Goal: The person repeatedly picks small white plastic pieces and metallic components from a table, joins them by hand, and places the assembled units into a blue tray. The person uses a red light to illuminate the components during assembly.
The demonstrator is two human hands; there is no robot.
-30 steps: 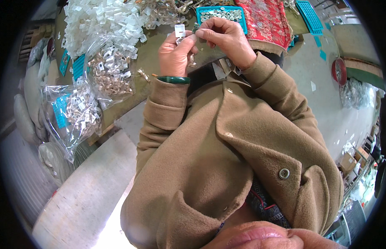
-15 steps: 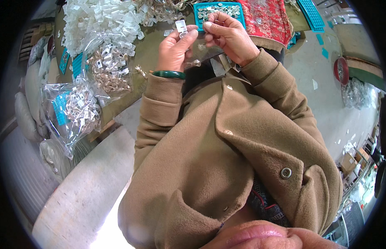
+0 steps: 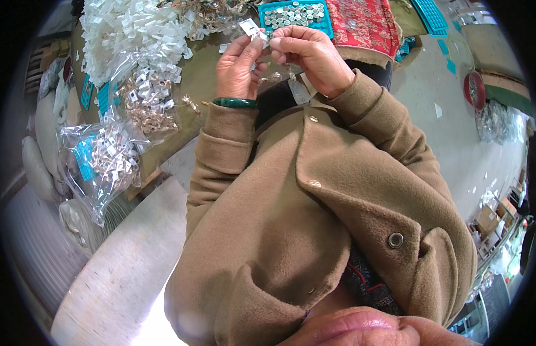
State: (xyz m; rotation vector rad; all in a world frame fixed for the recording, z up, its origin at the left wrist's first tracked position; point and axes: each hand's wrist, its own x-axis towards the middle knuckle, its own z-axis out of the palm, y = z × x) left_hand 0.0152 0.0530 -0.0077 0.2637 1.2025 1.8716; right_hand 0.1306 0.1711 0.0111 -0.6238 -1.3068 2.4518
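Olive table [image 3: 205, 72], grey floor [image 3: 418, 109] rightward; left fingers [image 3: 250, 55] hold white tag [image 3: 249, 26]

olive table [image 3: 198, 75] at eleven o'clock; grey floor [image 3: 415, 124] at two, bearing white scraps [image 3: 438, 110]; pale board [image 3: 118, 259] at eight; glare [image 3: 155, 323] at seven.

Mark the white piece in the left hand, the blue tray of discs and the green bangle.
White piece [image 3: 249, 26], head view, flat face
Blue tray [image 3: 328, 26], head view, right rim
Green bangle [image 3: 235, 103], head view, outer band

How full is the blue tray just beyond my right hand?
Partly filled: pale, round discs lie across the blue tray, with bare blue showing around them.
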